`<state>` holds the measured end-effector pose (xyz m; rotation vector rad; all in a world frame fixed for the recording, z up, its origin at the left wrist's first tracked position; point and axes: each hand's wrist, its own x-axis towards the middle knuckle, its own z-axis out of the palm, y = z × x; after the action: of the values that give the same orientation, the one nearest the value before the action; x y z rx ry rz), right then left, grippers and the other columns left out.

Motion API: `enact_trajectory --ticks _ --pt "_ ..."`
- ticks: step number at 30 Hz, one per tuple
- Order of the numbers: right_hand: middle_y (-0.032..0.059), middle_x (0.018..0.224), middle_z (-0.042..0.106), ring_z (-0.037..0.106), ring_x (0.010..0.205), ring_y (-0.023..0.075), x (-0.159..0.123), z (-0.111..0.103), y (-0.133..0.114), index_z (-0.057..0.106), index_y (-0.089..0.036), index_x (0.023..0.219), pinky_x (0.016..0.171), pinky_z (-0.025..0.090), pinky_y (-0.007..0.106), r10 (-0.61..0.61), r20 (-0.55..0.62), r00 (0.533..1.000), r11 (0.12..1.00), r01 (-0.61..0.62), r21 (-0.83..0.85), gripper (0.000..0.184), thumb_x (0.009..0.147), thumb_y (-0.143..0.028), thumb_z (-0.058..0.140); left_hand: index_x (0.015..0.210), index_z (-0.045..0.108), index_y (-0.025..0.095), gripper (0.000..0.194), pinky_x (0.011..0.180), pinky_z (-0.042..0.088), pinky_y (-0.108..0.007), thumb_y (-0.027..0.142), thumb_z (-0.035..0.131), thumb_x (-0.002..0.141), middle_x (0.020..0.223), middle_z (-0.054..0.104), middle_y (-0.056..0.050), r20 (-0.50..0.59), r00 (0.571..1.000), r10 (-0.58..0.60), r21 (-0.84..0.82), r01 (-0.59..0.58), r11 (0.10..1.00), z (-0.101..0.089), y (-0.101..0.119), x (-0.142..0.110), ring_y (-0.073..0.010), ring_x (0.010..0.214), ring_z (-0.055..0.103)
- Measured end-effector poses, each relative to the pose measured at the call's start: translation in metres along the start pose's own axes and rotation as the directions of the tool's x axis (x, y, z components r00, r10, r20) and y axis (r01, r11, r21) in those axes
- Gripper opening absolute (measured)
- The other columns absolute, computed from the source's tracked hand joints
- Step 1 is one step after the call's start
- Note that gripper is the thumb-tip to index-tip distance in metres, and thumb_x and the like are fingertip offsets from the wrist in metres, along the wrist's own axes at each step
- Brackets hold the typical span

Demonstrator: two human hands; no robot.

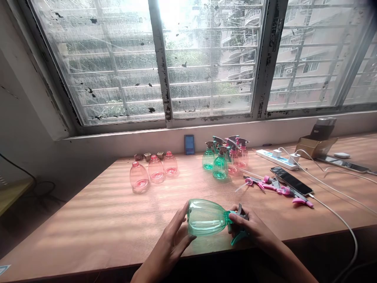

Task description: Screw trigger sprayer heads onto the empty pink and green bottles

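A clear green spray bottle [207,217] lies sideways in the air just above the table's front edge, its spray head pointing right. My left hand [175,232] cups the bottle's base, thumb below and fingers behind. Around the neck and the green-and-grey spray head closes my right hand [246,224]. Farther back stand several assembled spray bottles, green ones [220,167] and pink ones [242,155], in a cluster. On the left are three pink bottles [139,177] without spray heads. Loose pink-and-grey spray heads [277,186] with tubes lie at the right.
A black phone [291,181] on a white cable rests beside the loose spray heads. Behind it are a white power strip [277,159] with chargers and a cardboard box [313,145]. A small blue-screened device [189,144] leans against the wall under the window.
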<state>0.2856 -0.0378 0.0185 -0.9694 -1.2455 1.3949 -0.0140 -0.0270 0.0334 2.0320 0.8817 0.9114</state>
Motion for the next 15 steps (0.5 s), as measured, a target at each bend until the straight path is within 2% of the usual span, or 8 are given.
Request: enact_trajectory --ticks 3,6,8,11,15 --pt "0.0033 0.068 0.075 0.066 0.064 0.0188 -0.0001 0.0006 -0.0005 0.061 -0.018 0.087 0.062 0.051 0.031 0.002 0.004 1.000 1.000 -0.002 0.001 0.042 0.082 -0.057 0.075 0.160 0.021 0.039 0.074 0.118 0.040 -0.047 0.044 0.062 0.098 0.162 0.040 -0.005 -0.014 1.000 -0.010 -0.041 0.009 0.999 0.0010 0.0013 -0.0012 -0.0322 0.145 0.044" --pt "0.0029 0.067 0.074 0.066 0.062 0.0182 -0.0004 0.0007 -0.0009 0.062 -0.018 0.086 0.062 0.051 0.030 0.005 0.024 1.000 1.000 -0.005 0.007 0.041 0.082 -0.056 0.076 0.159 0.025 0.039 0.071 0.119 0.038 -0.049 0.046 0.061 0.098 0.164 0.037 -0.005 -0.022 0.999 -0.027 -0.047 0.026 0.999 -0.0004 0.0039 -0.0010 -0.0334 0.148 0.039" --pt "0.0028 0.066 0.074 0.065 0.061 0.0179 -0.0006 0.0009 -0.0010 0.062 -0.018 0.085 0.061 0.051 0.030 0.003 0.015 1.000 1.000 -0.003 0.010 0.041 0.082 -0.056 0.076 0.158 0.028 0.040 0.070 0.120 0.037 -0.049 0.046 0.062 0.097 0.165 0.035 -0.003 0.001 0.999 -0.035 -0.010 0.035 0.999 -0.0019 0.0048 -0.0005 -0.0336 0.148 0.038" --pt "0.0029 0.065 0.073 0.065 0.061 0.0182 -0.0002 0.0017 -0.0014 0.062 -0.018 0.082 0.060 0.051 0.030 -0.002 -0.005 1.000 1.000 0.002 0.002 0.042 0.082 -0.058 0.075 0.158 0.023 0.044 0.074 0.123 0.031 -0.051 0.043 0.064 0.096 0.168 0.028 -0.001 0.004 1.000 -0.030 0.071 0.029 0.997 -0.0026 0.0050 -0.0008 -0.0333 0.147 0.038" --pt "0.0033 0.066 0.073 0.065 0.061 0.0187 0.0002 0.0032 -0.0023 0.063 -0.017 0.080 0.060 0.051 0.031 -0.010 0.002 1.000 1.000 0.010 -0.029 0.043 0.082 -0.059 0.075 0.159 0.018 0.043 0.071 0.124 0.028 -0.051 0.039 0.058 0.100 0.167 0.030 -0.001 -0.008 1.000 -0.008 0.104 0.009 0.995 -0.0009 0.0071 -0.0021 -0.0311 0.148 0.037"
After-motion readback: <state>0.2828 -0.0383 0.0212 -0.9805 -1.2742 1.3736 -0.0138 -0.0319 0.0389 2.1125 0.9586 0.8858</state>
